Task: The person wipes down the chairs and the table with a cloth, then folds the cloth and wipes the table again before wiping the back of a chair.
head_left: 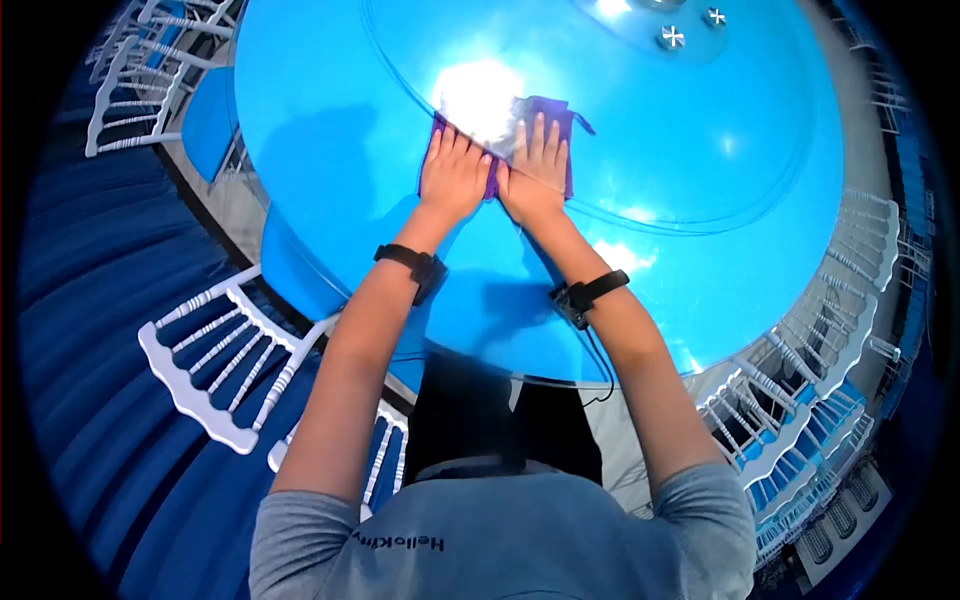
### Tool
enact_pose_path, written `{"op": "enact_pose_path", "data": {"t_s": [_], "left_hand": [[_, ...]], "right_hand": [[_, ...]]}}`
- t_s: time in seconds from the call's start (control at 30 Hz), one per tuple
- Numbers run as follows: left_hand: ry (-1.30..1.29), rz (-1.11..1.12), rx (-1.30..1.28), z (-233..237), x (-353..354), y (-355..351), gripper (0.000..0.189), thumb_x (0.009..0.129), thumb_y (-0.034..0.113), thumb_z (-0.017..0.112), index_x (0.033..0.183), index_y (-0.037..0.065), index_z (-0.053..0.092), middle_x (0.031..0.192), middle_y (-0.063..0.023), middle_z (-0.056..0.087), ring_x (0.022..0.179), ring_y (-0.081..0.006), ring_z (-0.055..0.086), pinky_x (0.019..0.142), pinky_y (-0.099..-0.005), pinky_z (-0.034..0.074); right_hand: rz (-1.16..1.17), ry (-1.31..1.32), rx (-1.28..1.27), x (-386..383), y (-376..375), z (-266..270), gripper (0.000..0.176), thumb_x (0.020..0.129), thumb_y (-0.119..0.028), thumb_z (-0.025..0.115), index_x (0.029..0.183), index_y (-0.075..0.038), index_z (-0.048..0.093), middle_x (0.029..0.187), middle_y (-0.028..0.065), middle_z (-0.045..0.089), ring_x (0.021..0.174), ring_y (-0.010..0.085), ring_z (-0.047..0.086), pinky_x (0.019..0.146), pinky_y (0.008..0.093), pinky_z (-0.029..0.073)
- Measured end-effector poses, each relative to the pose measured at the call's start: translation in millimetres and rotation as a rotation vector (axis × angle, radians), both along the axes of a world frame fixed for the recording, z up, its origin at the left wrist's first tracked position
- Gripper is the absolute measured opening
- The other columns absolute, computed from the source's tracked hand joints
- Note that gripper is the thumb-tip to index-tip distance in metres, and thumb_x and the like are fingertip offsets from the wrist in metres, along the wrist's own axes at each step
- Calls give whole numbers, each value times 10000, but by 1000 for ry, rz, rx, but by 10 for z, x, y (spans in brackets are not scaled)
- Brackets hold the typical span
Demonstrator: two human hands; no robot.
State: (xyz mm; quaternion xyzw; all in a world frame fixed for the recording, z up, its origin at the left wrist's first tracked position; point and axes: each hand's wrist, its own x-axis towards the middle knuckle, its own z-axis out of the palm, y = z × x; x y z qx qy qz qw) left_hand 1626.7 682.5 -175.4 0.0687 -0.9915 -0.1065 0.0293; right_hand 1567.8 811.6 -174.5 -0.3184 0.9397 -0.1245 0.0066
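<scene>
My left hand (455,180) lies flat, fingers stretched out, on purple fabric (425,178) on the blue round table (330,200). Beside it, my right hand (537,178) rests palm down with its fingers spread over a purple drawstring pouch (549,106). The pouch's cord sticks out past its upper right corner. Both palms hide much of the purple fabric, and a bright glare covers the area just above the fingers. Each wrist wears a black strap with a small dark device.
White spindle-back chairs (200,415) stand at the left, with more chairs (800,440) at the right. Shiny metal pieces (672,38) sit at the table's far side. Dark blue draped fabric (90,350) fills the left. A thin black cable (604,365) hangs from the right wrist device.
</scene>
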Motion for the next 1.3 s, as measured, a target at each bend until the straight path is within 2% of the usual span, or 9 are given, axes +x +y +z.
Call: {"op": "enact_pose_path", "data": {"t_s": [0.17, 0.23, 0.27, 0.33, 0.53, 0.73, 0.97, 1.13, 1.3], "left_hand": [[-41, -26, 13, 4, 23, -15, 510, 922, 303, 288, 1379, 83, 242, 1435, -138, 196, 1324, -330, 166, 1074, -433, 144], [-77, 7, 65, -3, 71, 19, 520, 919, 311, 297, 1371, 59, 250, 1431, -155, 195, 1325, -337, 161, 1073, -439, 143], [-62, 27, 71, -12, 127, 56, 520, 919, 311, 297, 1371, 58, 250, 1431, -155, 195, 1325, -337, 161, 1073, -439, 143], [86, 7, 134, -25, 451, 169, 537, 906, 310, 347, 1361, 39, 259, 1426, -168, 200, 1322, -345, 165, 1069, -447, 150], [53, 115, 227, 204, 1649, 553, 589, 847, 258, 490, 1347, 24, 282, 1413, -181, 221, 1314, -353, 185, 1056, -460, 180], [-62, 268, 295, 327, 2464, 727, 592, 843, 260, 498, 1347, 32, 285, 1411, -178, 229, 1311, -357, 189, 1056, -460, 184], [-131, 401, 276, 259, 2301, 290, 578, 865, 245, 450, 1372, 60, 242, 1434, -137, 195, 1336, -299, 150, 1080, -414, 141], [64, 435, 170, 152, 1912, -538, 547, 856, 222, 450, 1351, 49, 294, 1401, -155, 262, 1309, -318, 217, 1068, -431, 168], [160, 431, 67, -24, 1385, -1448, 521, 879, 236, 424, 1351, 55, 298, 1395, -163, 276, 1295, -338, 240, 1058, -446, 190]], "right_hand": [[-17, 4, -36, 62, 12, -42, 632, 818, -312, 476, 1326, 18, 297, 1393, 248, 209, 1289, 433, 176, 1044, 511, 168], [-3, 72, -105, 101, 40, -108, 585, 800, -320, 488, 1254, 34, 383, 1314, 255, 326, 1273, 429, 210, 1037, 514, 192], [21, 73, -104, 156, 91, -129, 607, 810, -333, 490, 1278, 32, 363, 1353, 252, 283, 1284, 426, 193, 1049, 503, 173], [78, 51, -76, 338, 216, -79, 610, 812, -332, 492, 1283, 31, 358, 1362, 250, 270, 1288, 424, 188, 1052, 499, 166], [363, -97, 11, 1187, 639, 76, 648, 811, -325, 511, 1322, 21, 315, 1397, 242, 211, 1301, 423, 154, 1054, 507, 149], [623, -210, 71, 1900, 720, 212, 649, 813, -322, 534, 1329, 1, 311, 1406, 221, 205, 1301, 428, 154, 1044, 518, 164], [772, -179, 89, 1621, 16, 177, 624, 816, -338, 505, 1316, -3, 341, 1416, 195, 204, 1314, 389, 155, 1052, 497, 166], [706, -110, 40, 1280, -868, 110, 643, 826, -346, 492, 1360, -55, 279, 1423, 176, 199, 1316, 373, 161, 1055, 487, 162], [640, -21, 80, 781, -1750, -131, 623, 887, -428, 358, 1397, -109, 197, 1457, 143, 119, 1335, 365, 96, 1071, 477, 115]]}}
